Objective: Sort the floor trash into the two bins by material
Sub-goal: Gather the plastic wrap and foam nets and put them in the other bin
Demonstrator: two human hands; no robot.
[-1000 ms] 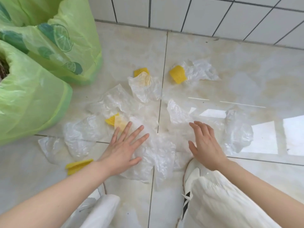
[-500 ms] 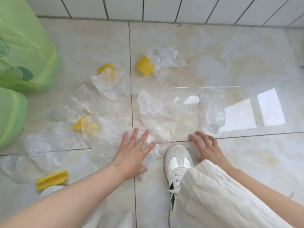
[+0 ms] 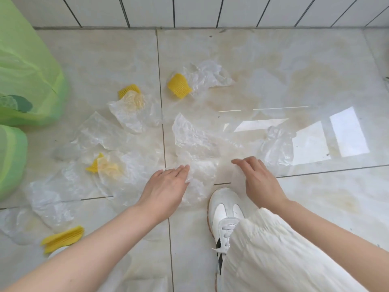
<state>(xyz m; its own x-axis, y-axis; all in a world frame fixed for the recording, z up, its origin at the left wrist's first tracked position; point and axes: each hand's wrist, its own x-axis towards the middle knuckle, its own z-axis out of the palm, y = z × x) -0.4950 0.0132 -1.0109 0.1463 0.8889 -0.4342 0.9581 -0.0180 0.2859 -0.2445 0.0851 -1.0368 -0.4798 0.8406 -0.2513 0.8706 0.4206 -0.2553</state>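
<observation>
- Pressing on a clear plastic sheet [image 3: 195, 165] by the tile joint: left hand [image 3: 166, 186], fingers straight and together.
- Right hand [image 3: 257, 178] curled, pinching that sheet's right edge, beside white shoe [image 3: 225, 211].
- Yellow foam pieces [image 3: 179, 86] scattered among other sheets.
- Green-lined bins [image 3: 27, 81] far left.

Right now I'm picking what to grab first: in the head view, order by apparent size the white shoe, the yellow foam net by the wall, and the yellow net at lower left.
1. white shoe, though nearer the camera
2-3. yellow foam net by the wall and yellow net at lower left: look alike
</observation>
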